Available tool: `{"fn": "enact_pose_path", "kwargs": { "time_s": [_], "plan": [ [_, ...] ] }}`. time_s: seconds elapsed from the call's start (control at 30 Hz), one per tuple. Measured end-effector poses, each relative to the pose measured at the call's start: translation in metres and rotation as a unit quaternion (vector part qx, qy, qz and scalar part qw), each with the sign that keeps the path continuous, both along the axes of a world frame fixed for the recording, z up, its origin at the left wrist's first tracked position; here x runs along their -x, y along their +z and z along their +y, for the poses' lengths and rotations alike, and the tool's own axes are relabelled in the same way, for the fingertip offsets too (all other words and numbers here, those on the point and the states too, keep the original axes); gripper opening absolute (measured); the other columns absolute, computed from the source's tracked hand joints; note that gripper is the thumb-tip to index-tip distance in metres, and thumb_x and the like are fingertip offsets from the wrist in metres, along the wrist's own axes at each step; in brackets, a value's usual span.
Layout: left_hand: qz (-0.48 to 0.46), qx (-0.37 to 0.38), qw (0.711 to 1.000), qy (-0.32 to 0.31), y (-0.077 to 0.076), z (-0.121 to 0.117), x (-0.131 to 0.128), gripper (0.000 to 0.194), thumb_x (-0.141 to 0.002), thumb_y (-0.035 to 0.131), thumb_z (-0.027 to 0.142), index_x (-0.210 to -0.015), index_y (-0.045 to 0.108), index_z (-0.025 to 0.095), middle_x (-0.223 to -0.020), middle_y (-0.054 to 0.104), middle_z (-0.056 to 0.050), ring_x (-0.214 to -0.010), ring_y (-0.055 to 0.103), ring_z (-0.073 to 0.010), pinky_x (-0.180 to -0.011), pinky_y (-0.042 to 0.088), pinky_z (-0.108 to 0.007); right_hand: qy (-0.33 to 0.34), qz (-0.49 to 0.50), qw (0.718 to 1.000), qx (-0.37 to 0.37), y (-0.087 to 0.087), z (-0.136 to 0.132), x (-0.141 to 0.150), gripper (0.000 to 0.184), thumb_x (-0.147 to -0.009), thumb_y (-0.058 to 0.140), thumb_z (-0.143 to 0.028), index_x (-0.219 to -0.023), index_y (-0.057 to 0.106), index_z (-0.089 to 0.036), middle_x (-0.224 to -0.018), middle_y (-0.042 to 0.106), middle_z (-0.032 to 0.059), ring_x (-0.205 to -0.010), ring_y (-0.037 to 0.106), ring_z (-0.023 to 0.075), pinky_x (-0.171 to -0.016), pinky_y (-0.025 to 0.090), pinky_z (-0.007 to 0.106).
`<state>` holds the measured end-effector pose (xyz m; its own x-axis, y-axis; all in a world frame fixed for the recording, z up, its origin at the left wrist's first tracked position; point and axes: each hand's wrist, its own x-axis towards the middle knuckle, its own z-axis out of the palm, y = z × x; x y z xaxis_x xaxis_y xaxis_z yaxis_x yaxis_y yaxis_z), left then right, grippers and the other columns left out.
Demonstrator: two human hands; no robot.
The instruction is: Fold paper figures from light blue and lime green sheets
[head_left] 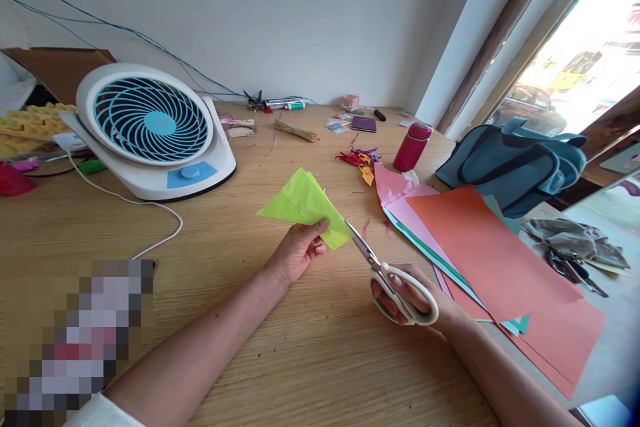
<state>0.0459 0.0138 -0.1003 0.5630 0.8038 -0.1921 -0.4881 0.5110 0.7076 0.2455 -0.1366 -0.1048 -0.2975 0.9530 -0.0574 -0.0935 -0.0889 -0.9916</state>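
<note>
My left hand (301, 250) pinches a folded sheet of lime-green paper (300, 199) by its lower edge, above the wooden table. The paper comes to a point at the left and looks creased. My right hand (410, 290) has its fingers through the white handles of a pair of scissors (373, 257). The blades reach up and left to the paper's right corner, and the tips are at or over its edge. Whether the blades have cut into it I cannot tell. Part of my left fingers is hidden behind the paper.
Coloured paper sheets (465, 240) lie at the right beside a teal bag (510, 163). A red bottle (413, 147) stands behind them, near colourful scraps (364, 160). At the left is a white fan (155, 123) with its cable (165, 207). Thin sticks (297, 131) lie farther back.
</note>
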Motion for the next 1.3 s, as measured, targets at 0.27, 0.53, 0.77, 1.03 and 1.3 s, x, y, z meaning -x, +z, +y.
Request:
{"fn": "enact_pose_path", "kwargs": {
  "time_s": [0.27,0.53,0.77,1.03,1.3],
  "plan": [
    [0.005,-0.005,1.0,-0.012,0.0,-0.005,-0.003,0.031,-0.054,0.093,0.023,-0.069,0.067,0.013,-0.066,0.055,0.003,-0.054,0.038,-0.0032,-0.046,0.029,-0.018,0.004,0.01,1.0,0.002,0.0,-0.001,0.0,0.044,-0.094,0.052,-0.055,-0.092,0.061,-0.011,-0.062,0.054,0.0009,-0.046,0.05,0.0086,-0.039,0.034,0.018],
    [0.003,-0.004,1.0,-0.015,-0.004,-0.006,-0.003,0.032,-0.054,0.093,0.023,-0.071,0.067,0.014,-0.07,0.057,0.003,-0.055,0.038,-0.003,-0.047,0.03,-0.018,0.001,0.008,1.0,-0.015,-0.002,0.001,0.0,0.043,-0.096,0.049,-0.053,-0.092,0.061,-0.012,-0.062,0.054,0.0005,-0.046,0.049,0.0084,-0.041,0.036,0.019],
    [-0.002,0.004,1.0,-0.021,-0.006,-0.006,-0.003,0.032,-0.055,0.093,0.021,-0.076,0.069,0.014,-0.076,0.061,0.001,-0.056,0.042,-0.0033,-0.046,0.032,-0.018,0.0,-0.001,1.0,-0.01,-0.002,-0.001,-0.001,0.043,-0.096,0.049,-0.052,-0.092,0.061,-0.011,-0.06,0.052,-0.0003,-0.045,0.048,0.0081,-0.039,0.034,0.019],
    [-0.026,0.019,0.999,0.009,-0.002,0.002,0.001,0.031,-0.059,0.091,0.022,-0.079,0.069,0.015,-0.081,0.065,0.001,-0.06,0.051,-0.0042,-0.045,0.033,-0.016,0.002,0.011,1.0,-0.012,0.001,-0.001,0.001,0.045,-0.094,0.052,-0.055,-0.091,0.062,-0.01,-0.06,0.052,-0.0001,-0.044,0.047,0.0076,-0.039,0.034,0.018],
    [-0.03,0.041,0.998,0.037,-0.005,0.0,-0.002,0.034,-0.057,0.092,0.016,-0.077,0.065,0.015,-0.07,0.059,0.005,-0.055,0.049,-0.0032,-0.043,0.034,-0.016,0.004,0.014,1.0,-0.023,-0.001,0.001,0.001,0.045,-0.095,0.05,-0.055,-0.092,0.061,-0.011,-0.062,0.054,0.001,-0.046,0.049,0.0082,-0.039,0.035,0.018]
  ]
}}
